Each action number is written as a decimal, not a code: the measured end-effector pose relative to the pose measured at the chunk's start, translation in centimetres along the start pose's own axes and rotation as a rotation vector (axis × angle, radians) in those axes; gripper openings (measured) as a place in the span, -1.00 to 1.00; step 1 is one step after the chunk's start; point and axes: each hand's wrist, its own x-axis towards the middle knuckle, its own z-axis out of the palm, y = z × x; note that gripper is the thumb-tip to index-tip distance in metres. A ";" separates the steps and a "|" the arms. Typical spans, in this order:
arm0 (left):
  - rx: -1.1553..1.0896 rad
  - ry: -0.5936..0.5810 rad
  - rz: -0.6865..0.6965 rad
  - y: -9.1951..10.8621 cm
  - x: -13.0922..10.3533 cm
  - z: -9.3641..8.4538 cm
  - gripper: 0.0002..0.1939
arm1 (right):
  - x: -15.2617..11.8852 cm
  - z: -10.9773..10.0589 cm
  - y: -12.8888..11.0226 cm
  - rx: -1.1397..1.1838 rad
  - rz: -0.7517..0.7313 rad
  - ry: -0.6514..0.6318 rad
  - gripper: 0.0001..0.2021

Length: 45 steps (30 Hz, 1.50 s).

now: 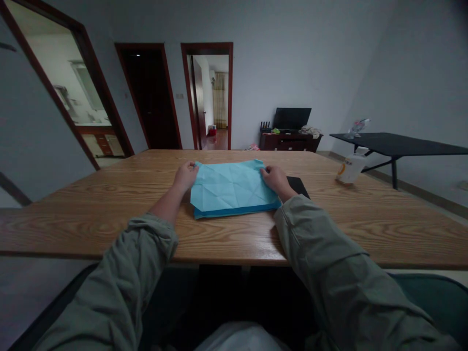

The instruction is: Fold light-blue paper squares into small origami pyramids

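Note:
A creased light-blue sheet of paper spreads out in front of me above the wooden table. My left hand pinches its far left corner between thumb and fingers. At the far right corner, my right hand grips the paper in the same way. A darker blue layer shows beneath the near edge; whether it is a fold or a second sheet I cannot tell. Beside my right wrist lies a flat black object, partly hidden by my hand and sleeve.
A white container with an orange mark stands at the table's right side. Beyond it is a black table with a clear plastic item on top. A television sits on a dark cabinet by the back wall.

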 end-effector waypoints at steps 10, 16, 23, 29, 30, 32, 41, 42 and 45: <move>0.356 -0.284 -0.009 -1.5 -0.7 1.6 -0.77 | -1.4 2.0 -0.3 -0.268 0.067 -0.245 -0.66; 0.389 -0.310 -0.006 -1.5 -0.6 1.4 -0.74 | -1.9 1.6 -0.7 -0.260 -0.016 -0.217 -0.59; 0.387 -0.333 -0.030 -1.6 -0.6 1.4 -0.73 | -2.4 1.4 -1.0 -0.348 -0.091 -0.244 -0.60; 0.410 -0.342 -0.024 -1.4 -0.6 1.4 -0.72 | -1.8 2.4 -0.7 -0.422 -0.038 -0.333 -0.58; 0.416 -0.344 -0.030 -1.4 -0.5 1.4 -0.71 | -1.8 2.5 -0.7 -0.424 -0.034 -0.340 -0.58; 0.422 -0.355 -0.028 -1.4 -0.5 1.5 -0.70 | -1.7 2.8 -0.5 -0.421 -0.036 -0.341 -0.58; 0.043 -0.490 -0.117 -0.4 -0.8 0.5 -0.62 | -1.7 3.5 -0.2 -0.381 0.012 -0.313 -0.56; 0.011 -0.508 -0.160 -0.2 -0.9 0.2 -0.59 | -1.7 3.6 -0.1 -0.380 0.022 -0.316 -0.55; -0.059 -0.583 -0.255 0.7 -1.4 -0.9 -0.47 | -1.5 3.8 0.1 -0.374 0.041 -0.314 -0.54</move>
